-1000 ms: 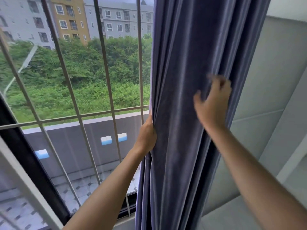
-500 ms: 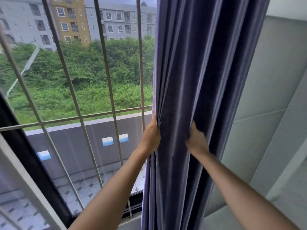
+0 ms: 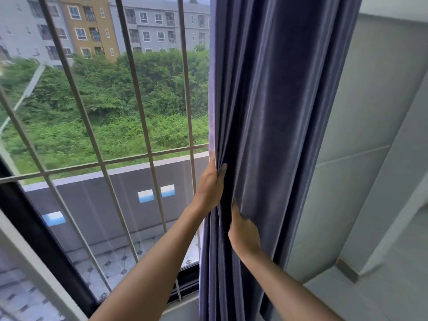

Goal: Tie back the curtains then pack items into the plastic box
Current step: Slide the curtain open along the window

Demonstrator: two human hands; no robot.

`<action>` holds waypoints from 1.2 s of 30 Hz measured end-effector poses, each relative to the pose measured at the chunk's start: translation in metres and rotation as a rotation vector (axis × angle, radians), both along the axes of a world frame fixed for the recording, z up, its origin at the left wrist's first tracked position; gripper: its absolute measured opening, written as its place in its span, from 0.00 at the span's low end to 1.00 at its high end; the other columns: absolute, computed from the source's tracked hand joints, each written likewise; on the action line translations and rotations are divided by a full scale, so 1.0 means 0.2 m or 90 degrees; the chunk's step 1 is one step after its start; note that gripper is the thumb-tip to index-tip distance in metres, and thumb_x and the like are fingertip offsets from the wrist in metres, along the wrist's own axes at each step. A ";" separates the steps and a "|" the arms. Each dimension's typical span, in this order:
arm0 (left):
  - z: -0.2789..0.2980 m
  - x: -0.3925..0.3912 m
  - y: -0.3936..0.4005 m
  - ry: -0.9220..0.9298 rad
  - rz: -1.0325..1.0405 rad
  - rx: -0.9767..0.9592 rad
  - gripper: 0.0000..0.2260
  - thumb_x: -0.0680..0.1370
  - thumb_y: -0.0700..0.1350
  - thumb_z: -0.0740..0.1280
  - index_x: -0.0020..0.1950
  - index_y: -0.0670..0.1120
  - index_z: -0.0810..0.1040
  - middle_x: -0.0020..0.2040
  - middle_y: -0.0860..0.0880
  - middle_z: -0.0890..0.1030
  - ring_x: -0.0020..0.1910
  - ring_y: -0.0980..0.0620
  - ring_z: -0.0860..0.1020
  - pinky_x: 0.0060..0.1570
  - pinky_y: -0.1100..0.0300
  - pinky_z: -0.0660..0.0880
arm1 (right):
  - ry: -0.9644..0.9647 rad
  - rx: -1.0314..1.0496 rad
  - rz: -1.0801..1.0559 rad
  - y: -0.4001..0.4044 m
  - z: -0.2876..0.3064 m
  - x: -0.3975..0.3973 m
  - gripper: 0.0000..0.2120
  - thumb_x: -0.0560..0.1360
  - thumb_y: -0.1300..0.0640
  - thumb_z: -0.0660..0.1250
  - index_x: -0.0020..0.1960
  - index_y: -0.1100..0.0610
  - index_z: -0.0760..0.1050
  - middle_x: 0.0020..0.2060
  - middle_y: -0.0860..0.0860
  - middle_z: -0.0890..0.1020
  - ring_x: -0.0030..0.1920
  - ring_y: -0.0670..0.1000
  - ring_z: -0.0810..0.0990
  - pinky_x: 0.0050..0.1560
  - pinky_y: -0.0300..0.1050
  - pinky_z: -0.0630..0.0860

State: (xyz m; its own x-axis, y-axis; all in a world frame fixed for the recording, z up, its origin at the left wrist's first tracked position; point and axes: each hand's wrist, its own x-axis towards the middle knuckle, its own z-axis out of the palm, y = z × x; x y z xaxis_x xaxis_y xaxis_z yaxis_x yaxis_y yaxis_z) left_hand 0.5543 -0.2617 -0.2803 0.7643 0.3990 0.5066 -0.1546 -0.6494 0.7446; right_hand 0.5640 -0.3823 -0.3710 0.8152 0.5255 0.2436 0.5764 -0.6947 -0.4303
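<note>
A blue-grey velvet curtain [image 3: 278, 100] hangs in thick folds at the right side of the window, gathered into a narrow column. My left hand [image 3: 209, 184] grips its left edge at mid height, thumb in front and fingers behind the fabric. Just below and to the right, my right hand [image 3: 243, 232] pinches a fold of the same curtain, its fingers curled into the cloth. No tie-back and no plastic box are in view.
The window [image 3: 143, 93] has slanted metal bars and a dark frame [image 3: 34, 230]. A pale wall [image 3: 375, 112] stands to the right of the curtain. A light floor [image 3: 382, 295] shows at the lower right.
My right hand came down from high on the curtain's right folds to a fold close under my left hand. The left hand kept its hold on the edge and shifted slightly rightwards.
</note>
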 end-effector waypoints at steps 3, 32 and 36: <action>-0.02 0.01 -0.03 0.013 -0.002 -0.040 0.26 0.82 0.56 0.52 0.77 0.45 0.57 0.75 0.46 0.65 0.73 0.50 0.64 0.70 0.54 0.62 | -0.025 0.010 0.006 0.02 -0.01 -0.02 0.36 0.77 0.67 0.53 0.79 0.50 0.42 0.48 0.57 0.82 0.45 0.57 0.82 0.44 0.49 0.78; -0.06 0.07 0.03 0.026 0.055 0.087 0.23 0.82 0.40 0.51 0.78 0.45 0.52 0.76 0.46 0.63 0.57 0.43 0.76 0.55 0.53 0.74 | -0.277 0.516 -0.153 -0.25 0.87 0.56 0.34 0.70 0.64 0.65 0.74 0.63 0.58 0.70 0.62 0.65 0.71 0.58 0.64 0.72 0.46 0.61; -0.06 0.08 0.00 0.017 0.044 0.080 0.24 0.82 0.38 0.51 0.78 0.45 0.52 0.76 0.45 0.62 0.59 0.43 0.75 0.56 0.55 0.73 | -0.087 0.503 -0.171 -0.30 0.87 0.64 0.30 0.73 0.65 0.65 0.73 0.60 0.60 0.66 0.56 0.72 0.64 0.55 0.73 0.59 0.37 0.68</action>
